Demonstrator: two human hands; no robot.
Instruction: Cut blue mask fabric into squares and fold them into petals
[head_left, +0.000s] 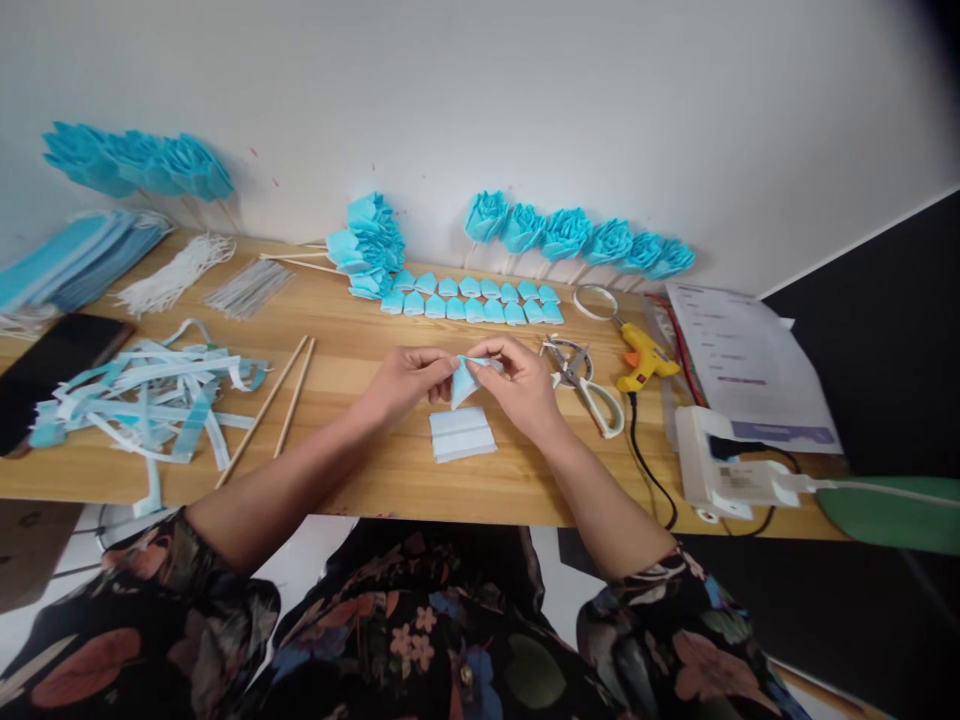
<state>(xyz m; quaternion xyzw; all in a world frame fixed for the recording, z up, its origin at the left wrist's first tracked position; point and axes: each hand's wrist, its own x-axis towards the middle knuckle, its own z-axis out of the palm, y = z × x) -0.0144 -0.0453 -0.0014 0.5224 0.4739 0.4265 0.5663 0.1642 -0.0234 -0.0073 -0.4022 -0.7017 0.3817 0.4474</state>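
Observation:
Between both hands, over the middle of the table, is a piece of light blue mask fabric (pixel 464 385), folded to a point at its lower end. My left hand (pixel 411 380) pinches its left edge, thumb against fingertips. On the other side my right hand (pixel 520 385) is closed on the upper right part, partly covering it. Just below lies a small stack of pale rectangular fabric pieces (pixel 463 435). Beyond the hands, two rows of folded blue petals (pixel 472 308) lie side by side.
Scissors (pixel 592 390), a yellow glue gun (pixel 645 358) with a cord and a roll of tape (pixel 595 302) lie right. A power strip (pixel 712 465) sits near the front edge. Left are fabric strips (pixel 150 390), wooden sticks (pixel 289 405) and a phone (pixel 56 370). Blue flowers (pixel 566 235) lean against the wall.

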